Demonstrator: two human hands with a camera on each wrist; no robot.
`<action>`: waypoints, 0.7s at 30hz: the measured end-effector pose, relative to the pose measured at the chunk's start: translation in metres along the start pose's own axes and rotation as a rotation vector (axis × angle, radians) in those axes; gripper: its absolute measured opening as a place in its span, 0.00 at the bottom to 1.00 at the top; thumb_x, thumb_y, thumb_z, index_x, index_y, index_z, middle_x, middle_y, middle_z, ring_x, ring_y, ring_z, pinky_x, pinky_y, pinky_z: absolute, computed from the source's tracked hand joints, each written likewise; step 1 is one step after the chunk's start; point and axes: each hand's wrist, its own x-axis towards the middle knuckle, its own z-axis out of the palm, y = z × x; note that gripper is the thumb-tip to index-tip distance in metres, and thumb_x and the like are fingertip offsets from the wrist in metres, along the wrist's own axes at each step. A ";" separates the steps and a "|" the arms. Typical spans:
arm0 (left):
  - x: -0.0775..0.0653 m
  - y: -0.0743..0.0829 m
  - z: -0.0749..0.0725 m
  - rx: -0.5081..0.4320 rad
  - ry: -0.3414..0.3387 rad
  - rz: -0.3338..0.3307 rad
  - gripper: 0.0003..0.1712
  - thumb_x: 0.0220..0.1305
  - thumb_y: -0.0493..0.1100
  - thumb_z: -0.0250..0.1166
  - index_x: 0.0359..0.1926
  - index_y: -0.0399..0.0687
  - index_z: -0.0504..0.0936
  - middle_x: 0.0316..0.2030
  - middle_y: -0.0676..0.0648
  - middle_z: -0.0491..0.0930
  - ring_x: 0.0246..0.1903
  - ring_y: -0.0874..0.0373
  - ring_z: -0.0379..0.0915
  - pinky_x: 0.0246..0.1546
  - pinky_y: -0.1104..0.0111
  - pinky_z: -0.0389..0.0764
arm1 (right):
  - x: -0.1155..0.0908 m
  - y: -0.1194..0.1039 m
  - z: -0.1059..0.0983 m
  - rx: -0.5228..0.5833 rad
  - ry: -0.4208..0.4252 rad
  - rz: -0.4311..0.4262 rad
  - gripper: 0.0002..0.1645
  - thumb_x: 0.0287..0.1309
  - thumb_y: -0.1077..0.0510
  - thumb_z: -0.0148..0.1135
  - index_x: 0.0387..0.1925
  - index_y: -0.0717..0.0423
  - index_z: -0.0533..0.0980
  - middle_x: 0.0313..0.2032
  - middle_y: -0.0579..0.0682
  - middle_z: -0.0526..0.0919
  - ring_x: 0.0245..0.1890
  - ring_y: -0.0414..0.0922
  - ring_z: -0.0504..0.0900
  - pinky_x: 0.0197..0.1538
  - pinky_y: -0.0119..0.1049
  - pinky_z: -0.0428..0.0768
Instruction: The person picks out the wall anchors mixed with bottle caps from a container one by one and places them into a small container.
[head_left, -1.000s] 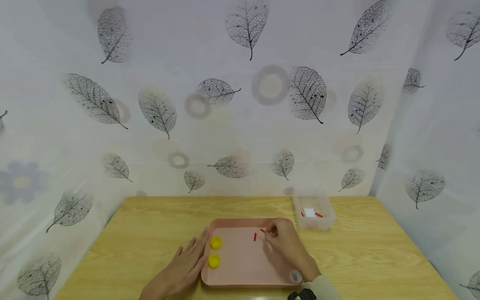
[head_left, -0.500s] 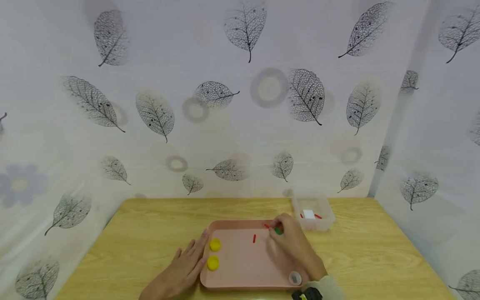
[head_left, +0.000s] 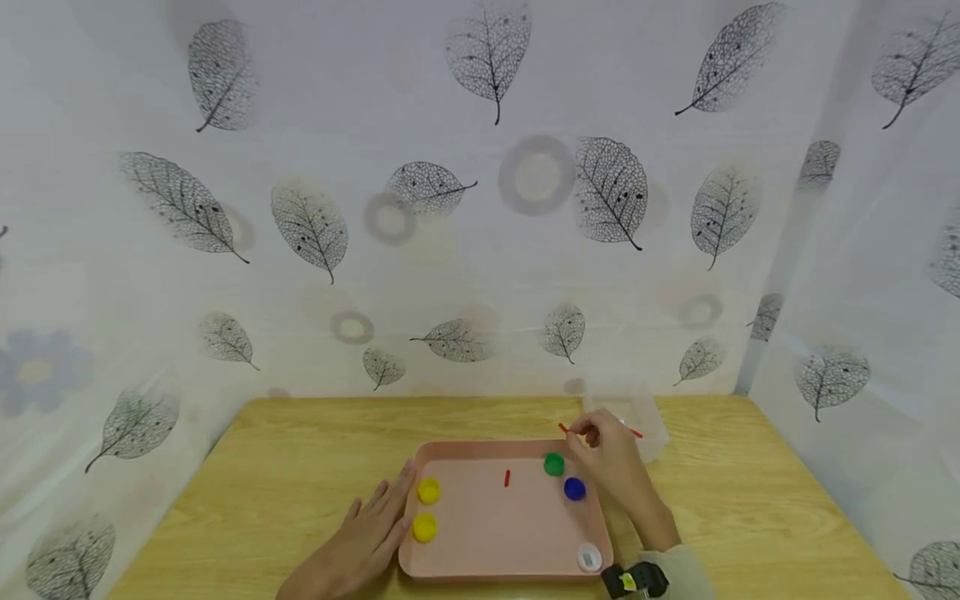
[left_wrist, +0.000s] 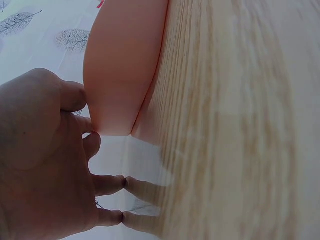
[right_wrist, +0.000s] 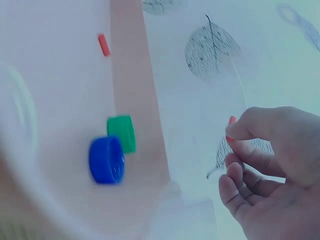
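Note:
My right hand (head_left: 622,467) pinches a short red stick (head_left: 562,427) between thumb and fingertips, above the tray's back right corner and in front of the box. In the right wrist view the stick's red end (right_wrist: 231,121) sticks out past the thumb. My left hand (head_left: 360,542) rests with straight fingers along the left side of the pink tray (head_left: 487,533); the left wrist view shows its fingers at the tray's outer wall (left_wrist: 120,65). Another red stick (head_left: 507,478) lies in the tray. A green bottle cap (head_left: 554,464) and a blue one (head_left: 574,489) lie at the tray's right.
Two yellow caps (head_left: 428,491) sit along the tray's left side. A small round whitish piece (head_left: 589,557) lies in its front right corner. Behind the right hand stands a translucent plastic box (head_left: 659,429) with a red stick (head_left: 636,432) inside. A leaf-patterned curtain (head_left: 450,267) closes off the back.
My right hand has moved right and away, over the tray's back rim toward the box, carrying the red stick. The green and blue caps have come into view. My left hand stays put.

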 end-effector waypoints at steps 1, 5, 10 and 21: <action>0.000 0.000 0.000 -0.003 0.000 -0.004 0.36 0.84 0.53 0.41 0.83 0.52 0.43 0.81 0.46 0.45 0.75 0.28 0.46 0.62 0.21 0.42 | 0.001 0.003 -0.002 -0.004 0.031 -0.010 0.07 0.53 0.71 0.72 0.32 0.59 0.82 0.30 0.49 0.79 0.28 0.45 0.76 0.32 0.32 0.77; 0.000 -0.002 -0.001 -0.012 -0.021 -0.024 0.36 0.84 0.55 0.40 0.84 0.54 0.40 0.81 0.47 0.43 0.75 0.28 0.45 0.62 0.21 0.41 | 0.002 0.014 -0.010 -0.021 0.147 -0.022 0.07 0.51 0.72 0.72 0.31 0.61 0.82 0.28 0.49 0.81 0.27 0.45 0.77 0.31 0.31 0.78; -0.001 -0.003 -0.001 -0.020 -0.042 -0.029 0.37 0.84 0.55 0.39 0.83 0.52 0.39 0.81 0.46 0.40 0.75 0.26 0.45 0.61 0.20 0.39 | 0.002 0.028 -0.020 -0.083 0.227 -0.009 0.06 0.51 0.72 0.72 0.30 0.64 0.82 0.28 0.52 0.81 0.26 0.46 0.77 0.30 0.31 0.78; 0.002 -0.003 -0.003 -0.032 -0.035 -0.024 0.36 0.84 0.55 0.40 0.83 0.51 0.41 0.81 0.45 0.42 0.75 0.28 0.44 0.62 0.21 0.41 | 0.005 0.047 -0.034 -0.153 0.255 0.114 0.03 0.53 0.70 0.71 0.29 0.66 0.83 0.28 0.56 0.82 0.26 0.47 0.78 0.29 0.32 0.77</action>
